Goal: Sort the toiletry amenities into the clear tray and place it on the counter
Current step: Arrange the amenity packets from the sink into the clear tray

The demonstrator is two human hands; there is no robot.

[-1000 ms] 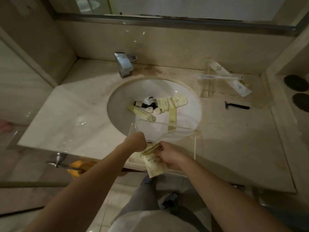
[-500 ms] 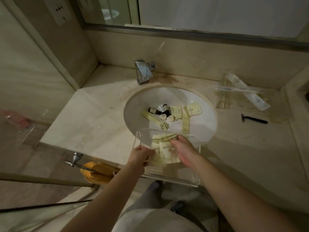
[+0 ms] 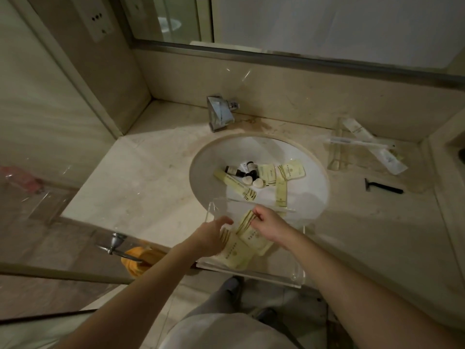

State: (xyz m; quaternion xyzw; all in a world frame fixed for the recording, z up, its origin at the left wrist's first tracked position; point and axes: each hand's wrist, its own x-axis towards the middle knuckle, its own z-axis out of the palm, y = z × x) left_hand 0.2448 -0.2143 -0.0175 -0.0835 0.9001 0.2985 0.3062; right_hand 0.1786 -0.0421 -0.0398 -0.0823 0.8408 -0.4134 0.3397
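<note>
At the near edge of the counter (image 3: 141, 177), in the head view, the clear tray (image 3: 297, 275) is seen overhanging the sink (image 3: 314, 172). Two pale sachets (image 3: 239, 250) lie inside it. The right hand (image 3: 270, 226) is pinched shut on the upper sachet's striped end; the left hand (image 3: 211, 236) is loosely curled on the lower one. The sachets are judged light, limp and slippery, best taken by their edges.

Chrome faucet (image 3: 221, 112) behind sink (image 3: 312, 172); mirror (image 3: 327, 23) above
</note>
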